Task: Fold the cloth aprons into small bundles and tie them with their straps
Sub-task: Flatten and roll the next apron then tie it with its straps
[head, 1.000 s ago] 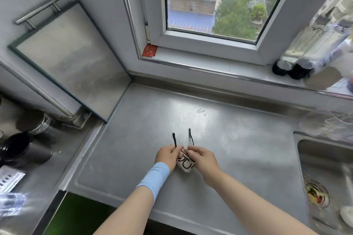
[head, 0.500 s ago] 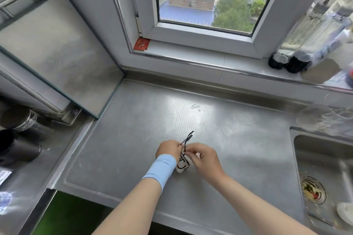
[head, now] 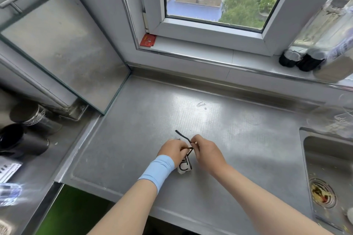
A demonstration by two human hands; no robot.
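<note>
A small white apron bundle (head: 184, 167) with black lettering lies on the steel counter (head: 238, 139), between my two hands. Thin black straps (head: 182, 135) cross over its top; one free end sticks out to the upper left. My left hand (head: 172, 149), with a light blue wristband, grips the bundle and a strap at its left side. My right hand (head: 207, 151) pinches the other strap just above the bundle. Most of the bundle is hidden by my hands.
A sink (head: 328, 173) with a drain strainer sits at the right. Dark cups (head: 23, 139) stand at the left beside a glass panel (head: 63, 47). Bottles (head: 313, 51) lean on the window sill at the back right.
The two strap ends, first standing apart, have been crossed over the bundle. My right hand has drawn one strap rightward, leaving a free end pointing up-left. The view shifted slightly.
</note>
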